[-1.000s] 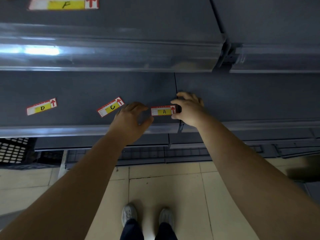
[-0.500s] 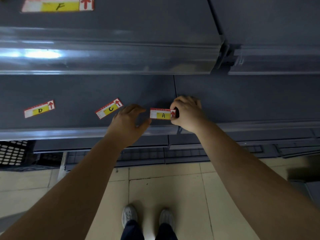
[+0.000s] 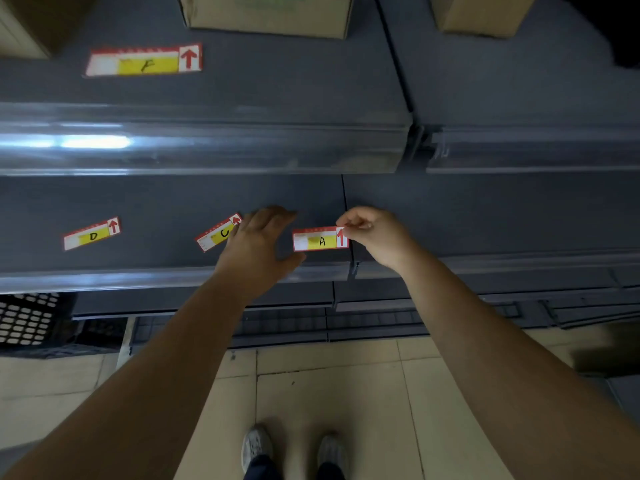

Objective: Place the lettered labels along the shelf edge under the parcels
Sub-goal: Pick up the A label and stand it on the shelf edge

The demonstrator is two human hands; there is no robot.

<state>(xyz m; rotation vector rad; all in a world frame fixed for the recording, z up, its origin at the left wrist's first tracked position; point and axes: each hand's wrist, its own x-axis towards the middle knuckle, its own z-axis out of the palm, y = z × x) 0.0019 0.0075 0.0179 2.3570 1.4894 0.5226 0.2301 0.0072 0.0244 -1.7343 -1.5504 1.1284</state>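
Observation:
My right hand pinches the right end of the label marked A, a red-bordered card with a yellow field and a red arrow, held just above the lower grey shelf. My left hand hovers open to the left of it, fingers spread, partly covering the label marked C, which lies askew on the shelf. The label marked D lies further left. On the upper shelf lies the label marked F, below a cardboard parcel. A clear plastic strip runs along the lower shelf's front edge.
The upper shelf has its own glossy clear edge strip. More cardboard parcels stand at the top left and top right. A black perforated crate sits low left. Tiled floor and my shoes are below.
My view has tilted up, bringing the parcels into sight. My right hand has lifted label A slightly and now pinches its top right corner; my left hand has opened wider and drifted towards label C.

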